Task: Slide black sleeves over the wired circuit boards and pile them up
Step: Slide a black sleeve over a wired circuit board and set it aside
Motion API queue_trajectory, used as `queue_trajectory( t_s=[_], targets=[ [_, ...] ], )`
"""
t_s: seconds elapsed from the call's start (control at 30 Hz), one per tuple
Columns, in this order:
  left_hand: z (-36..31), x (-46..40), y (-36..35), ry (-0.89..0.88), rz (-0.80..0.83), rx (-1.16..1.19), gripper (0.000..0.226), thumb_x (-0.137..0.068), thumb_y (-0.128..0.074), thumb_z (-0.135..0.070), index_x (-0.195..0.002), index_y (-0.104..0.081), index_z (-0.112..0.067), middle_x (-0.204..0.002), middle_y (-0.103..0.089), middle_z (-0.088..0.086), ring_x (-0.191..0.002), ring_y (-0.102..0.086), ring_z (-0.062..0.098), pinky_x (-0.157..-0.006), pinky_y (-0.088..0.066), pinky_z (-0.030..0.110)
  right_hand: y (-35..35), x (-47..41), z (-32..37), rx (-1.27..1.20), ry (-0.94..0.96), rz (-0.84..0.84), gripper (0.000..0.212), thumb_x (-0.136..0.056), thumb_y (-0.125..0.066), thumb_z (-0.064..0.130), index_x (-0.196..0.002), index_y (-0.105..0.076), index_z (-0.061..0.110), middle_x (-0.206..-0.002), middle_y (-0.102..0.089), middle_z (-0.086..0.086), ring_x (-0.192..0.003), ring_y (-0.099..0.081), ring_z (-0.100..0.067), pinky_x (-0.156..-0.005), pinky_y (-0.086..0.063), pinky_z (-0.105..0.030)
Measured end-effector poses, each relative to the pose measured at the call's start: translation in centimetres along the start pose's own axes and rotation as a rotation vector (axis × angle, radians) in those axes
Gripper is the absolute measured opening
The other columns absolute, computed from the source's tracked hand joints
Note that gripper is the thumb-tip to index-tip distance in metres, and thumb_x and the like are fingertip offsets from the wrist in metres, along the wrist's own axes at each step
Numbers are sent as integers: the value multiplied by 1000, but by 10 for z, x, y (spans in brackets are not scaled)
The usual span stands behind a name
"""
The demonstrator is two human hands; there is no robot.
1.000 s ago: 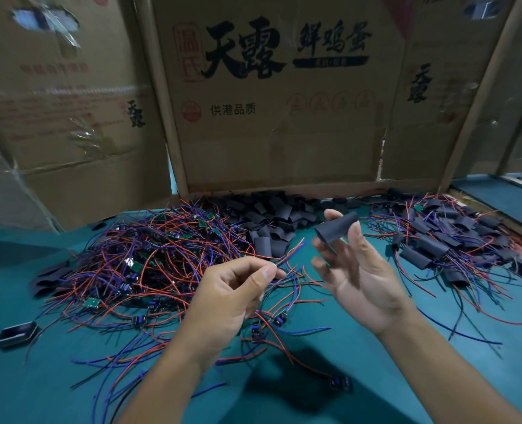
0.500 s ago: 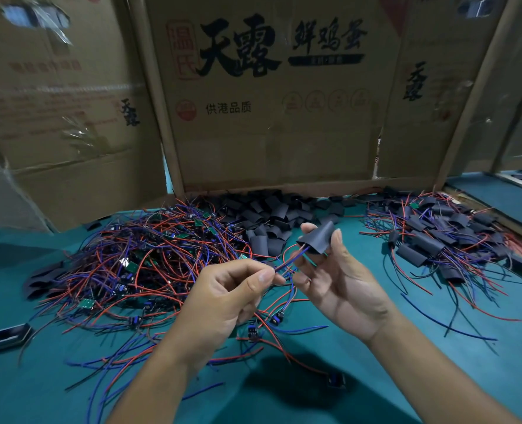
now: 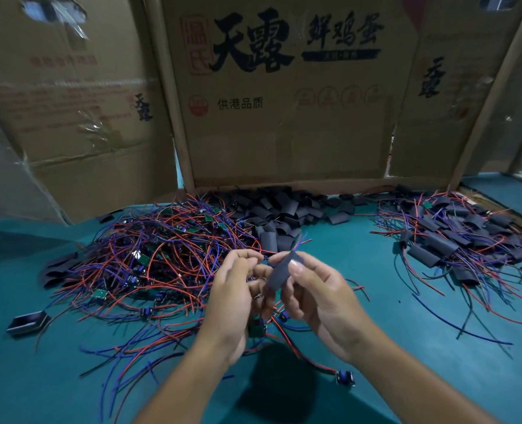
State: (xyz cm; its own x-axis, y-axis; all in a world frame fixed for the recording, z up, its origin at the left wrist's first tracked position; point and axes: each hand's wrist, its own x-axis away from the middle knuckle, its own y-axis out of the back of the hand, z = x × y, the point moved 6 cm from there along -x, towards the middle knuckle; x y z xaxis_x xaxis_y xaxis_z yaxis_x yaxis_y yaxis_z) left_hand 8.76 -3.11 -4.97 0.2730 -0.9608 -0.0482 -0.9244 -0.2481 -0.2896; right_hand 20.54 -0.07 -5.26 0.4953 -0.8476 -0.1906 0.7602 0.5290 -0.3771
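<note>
My right hand pinches a flat black sleeve between thumb and fingers above the table's middle. Red and blue wire ends stick out of the sleeve's top. My left hand pinches those wires just left of the sleeve; a small green circuit board hangs below my hands. A tangle of bare wired boards lies at the left. Loose black sleeves lie heaped at the back centre. Sleeved boards are piled at the right.
Cardboard boxes wall the back of the teal table. A small black tray-like part lies at the left edge. A loose wired part sits near my right forearm. Stray wires trail from both piles.
My hands have come together and lower. The sleeve, earlier held up alone in my right hand, now has the wires threaded through it, their ends out the top.
</note>
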Motion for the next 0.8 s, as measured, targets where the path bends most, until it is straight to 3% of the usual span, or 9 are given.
queue_trajectory(
  t_s=[0.2,0.3,0.4,0.47,0.53,0.6,0.7,0.8],
  targets=[
    [10,1,0,140,-81,82,33,-101,-42,-42,-103,-53,-10,-76,-68,1,-49,-60,16,-40,-44,25,-11,5,-9,284,-17,33,21,-90,-50,19,-95,-58,1,-55,-57,-5,-37,-44,-14,-35,-31,-18],
    [11,-1,0,142,-52,96,38,-100,-43,-44,-104,-56,-9,-82,-69,4,-62,-63,15,-56,-51,31,-5,3,-13,313,-43,-81,21,-96,-38,-1,-90,-57,3,-50,-54,1,-35,-42,-14,-34,-29,-18],
    [8,-5,4,100,-6,-91,32,-102,-44,-38,-102,-60,-11,-92,-71,5,-71,-61,14,-69,-46,31,3,0,-15,186,-87,-183,28,-95,-33,-4,-85,-58,7,-49,-51,2,-36,-40,-12,-35,-29,-15],
    [6,-6,7,99,125,-254,22,-100,-49,-32,-100,-64,-15,-94,-73,0,-74,-61,10,-70,-46,23,10,-2,-16,91,-117,-234,28,-95,-34,-1,-86,-60,6,-53,-52,1,-40,-41,-11,-38,-32,-17],
    [7,-2,9,132,356,-424,15,-94,-64,-29,-105,-65,-19,-98,-71,-1,-82,-62,9,-71,-47,16,16,-3,-19,11,-151,-277,28,-95,-35,1,-87,-61,6,-60,-50,-5,-43,-40,-13,-41,-32,-22],
    [12,2,12,146,534,-565,30,-85,-75,-27,-111,-62,-18,-103,-71,3,-91,-64,13,-83,-49,21,22,-4,-20,-59,-169,-309,27,-96,-37,3,-87,-62,6,-64,-44,-9,-43,-40,-16,-43,-32,-25],
    [6,1,9,43,487,-544,20,-87,-74,-16,-100,-61,-8,-84,-72,3,-78,-64,10,-76,-48,21,27,-5,-16,-145,-161,-305,25,-97,-39,7,-89,-62,6,-61,-44,-6,-43,-41,-15,-42,-33,-23],
    [-5,0,3,-70,418,-456,17,-85,-70,-22,-92,-68,-6,-70,-70,2,-65,-61,7,-64,-45,13,22,-6,-10,-220,-151,-175,19,-94,-49,18,-101,-64,8,-59,-49,-1,-49,-44,-13,-45,-35,-21]
  ],
)
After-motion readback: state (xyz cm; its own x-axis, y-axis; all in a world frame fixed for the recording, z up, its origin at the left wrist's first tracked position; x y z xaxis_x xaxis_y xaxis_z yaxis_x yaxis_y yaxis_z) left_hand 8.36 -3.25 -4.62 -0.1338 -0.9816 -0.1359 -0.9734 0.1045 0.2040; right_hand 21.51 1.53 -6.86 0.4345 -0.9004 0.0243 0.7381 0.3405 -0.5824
